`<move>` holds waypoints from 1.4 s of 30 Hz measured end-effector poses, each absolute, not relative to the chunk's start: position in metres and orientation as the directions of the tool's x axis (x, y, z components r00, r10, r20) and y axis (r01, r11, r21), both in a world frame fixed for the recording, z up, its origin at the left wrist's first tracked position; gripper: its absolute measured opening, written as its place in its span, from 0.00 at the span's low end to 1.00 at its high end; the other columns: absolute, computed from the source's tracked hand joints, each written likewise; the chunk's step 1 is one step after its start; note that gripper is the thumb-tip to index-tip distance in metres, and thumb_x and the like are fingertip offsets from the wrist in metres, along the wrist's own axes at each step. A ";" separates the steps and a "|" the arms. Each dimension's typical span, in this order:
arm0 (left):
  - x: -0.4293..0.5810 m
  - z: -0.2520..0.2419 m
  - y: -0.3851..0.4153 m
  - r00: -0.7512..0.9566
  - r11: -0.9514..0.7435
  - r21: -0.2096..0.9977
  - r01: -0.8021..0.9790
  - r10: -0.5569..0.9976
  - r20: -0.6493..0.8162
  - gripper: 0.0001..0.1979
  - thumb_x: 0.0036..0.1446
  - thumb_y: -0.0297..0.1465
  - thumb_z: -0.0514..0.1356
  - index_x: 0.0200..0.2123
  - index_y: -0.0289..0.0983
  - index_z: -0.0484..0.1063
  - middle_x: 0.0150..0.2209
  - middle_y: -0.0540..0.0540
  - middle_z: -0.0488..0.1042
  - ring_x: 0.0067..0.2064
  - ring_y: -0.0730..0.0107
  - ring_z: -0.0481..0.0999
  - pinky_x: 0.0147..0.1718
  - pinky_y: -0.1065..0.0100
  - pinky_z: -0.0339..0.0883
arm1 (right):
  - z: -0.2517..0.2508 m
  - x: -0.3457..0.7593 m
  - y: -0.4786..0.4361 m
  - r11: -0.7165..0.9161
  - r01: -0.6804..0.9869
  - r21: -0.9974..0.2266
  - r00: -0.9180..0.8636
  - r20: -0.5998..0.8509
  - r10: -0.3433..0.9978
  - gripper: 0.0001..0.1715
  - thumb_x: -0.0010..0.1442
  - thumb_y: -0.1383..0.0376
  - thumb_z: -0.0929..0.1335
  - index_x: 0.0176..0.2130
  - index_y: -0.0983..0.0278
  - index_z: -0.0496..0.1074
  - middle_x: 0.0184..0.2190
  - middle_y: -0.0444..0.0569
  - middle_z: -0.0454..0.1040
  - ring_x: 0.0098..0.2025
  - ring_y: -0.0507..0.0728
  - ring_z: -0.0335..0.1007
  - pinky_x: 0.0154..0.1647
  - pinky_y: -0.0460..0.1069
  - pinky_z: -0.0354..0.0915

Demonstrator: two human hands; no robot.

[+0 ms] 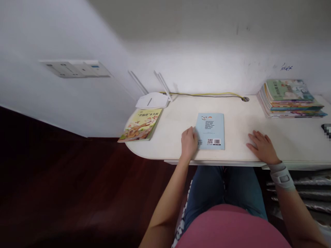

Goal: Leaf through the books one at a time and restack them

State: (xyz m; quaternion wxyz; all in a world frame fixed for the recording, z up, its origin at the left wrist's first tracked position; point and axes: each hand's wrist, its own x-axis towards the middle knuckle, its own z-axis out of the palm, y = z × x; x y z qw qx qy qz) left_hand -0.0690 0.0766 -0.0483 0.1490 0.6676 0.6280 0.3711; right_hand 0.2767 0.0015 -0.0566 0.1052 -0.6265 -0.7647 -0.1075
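A light blue book (210,132) lies flat on the white desk (238,127), with small print, a QR code and a barcode on its upper face. My left hand (189,142) rests at the book's left edge, its fingers curled and closed; whether they grip the edge is hidden. To the right of the book, apart from it, my right hand (263,146) lies on the desktop with fingers spread and nothing held. A grey brace is around my right wrist.
A yellow-green picture book (142,125) lies at the desk's rounded left end, in front of a white router (152,100) with antennas. Cables run along the wall to a round hole. A stack of books (291,98) stands at the back right.
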 end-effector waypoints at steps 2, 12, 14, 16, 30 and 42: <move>-0.070 -0.053 0.075 -0.051 -0.185 0.605 0.774 0.935 0.350 0.21 0.61 0.34 0.49 0.52 0.28 0.68 0.57 0.27 0.67 0.61 0.50 0.63 0.60 0.48 0.56 | -0.052 0.272 -0.001 0.164 0.986 0.043 -0.169 0.311 0.935 0.27 0.66 0.55 0.59 0.57 0.66 0.67 0.62 0.62 0.64 0.63 0.67 0.59 0.59 0.65 0.56; -0.074 -0.062 0.072 -0.042 -0.191 0.580 0.792 0.931 0.363 0.21 0.65 0.36 0.46 0.47 0.32 0.73 0.61 0.32 0.65 0.65 0.49 0.59 0.62 0.43 0.53 | -0.039 0.178 0.004 0.413 0.908 -0.072 -0.370 0.327 0.870 0.33 0.66 0.49 0.59 0.58 0.69 0.66 0.60 0.61 0.66 0.62 0.67 0.58 0.59 0.61 0.55; -0.074 -0.063 0.072 -0.045 -0.189 0.583 0.790 0.931 0.363 0.21 0.65 0.36 0.46 0.47 0.32 0.74 0.61 0.32 0.65 0.65 0.49 0.59 0.62 0.43 0.54 | -0.043 0.171 0.008 0.401 0.910 -0.106 -0.353 0.311 0.883 0.33 0.65 0.48 0.60 0.56 0.69 0.67 0.58 0.61 0.68 0.60 0.67 0.60 0.57 0.60 0.57; -0.074 -0.062 0.072 -0.037 -0.199 0.583 0.787 0.929 0.368 0.20 0.65 0.36 0.46 0.47 0.33 0.74 0.60 0.34 0.66 0.64 0.50 0.60 0.62 0.43 0.54 | -0.045 0.171 0.010 0.387 0.914 -0.122 -0.335 0.312 0.889 0.31 0.65 0.48 0.60 0.55 0.67 0.69 0.58 0.59 0.69 0.59 0.67 0.60 0.56 0.59 0.57; -0.070 -0.037 0.066 -0.151 -0.168 0.822 0.544 0.944 0.293 0.23 0.61 0.43 0.54 0.48 0.33 0.75 0.59 0.34 0.68 0.64 0.51 0.62 0.63 0.47 0.53 | -0.044 0.175 0.007 0.411 0.904 -0.118 -0.356 0.326 0.876 0.28 0.65 0.49 0.60 0.57 0.60 0.69 0.59 0.56 0.67 0.60 0.66 0.58 0.57 0.59 0.55; 0.034 0.008 0.056 0.624 -0.490 0.788 0.372 0.761 0.178 0.38 0.62 0.56 0.39 0.69 0.44 0.44 0.71 0.43 0.37 0.71 0.55 0.35 0.66 0.46 0.38 | -0.040 0.196 -0.003 0.323 0.935 -0.144 -0.273 0.286 0.919 0.25 0.68 0.54 0.58 0.51 0.64 0.73 0.53 0.60 0.72 0.59 0.66 0.62 0.58 0.62 0.57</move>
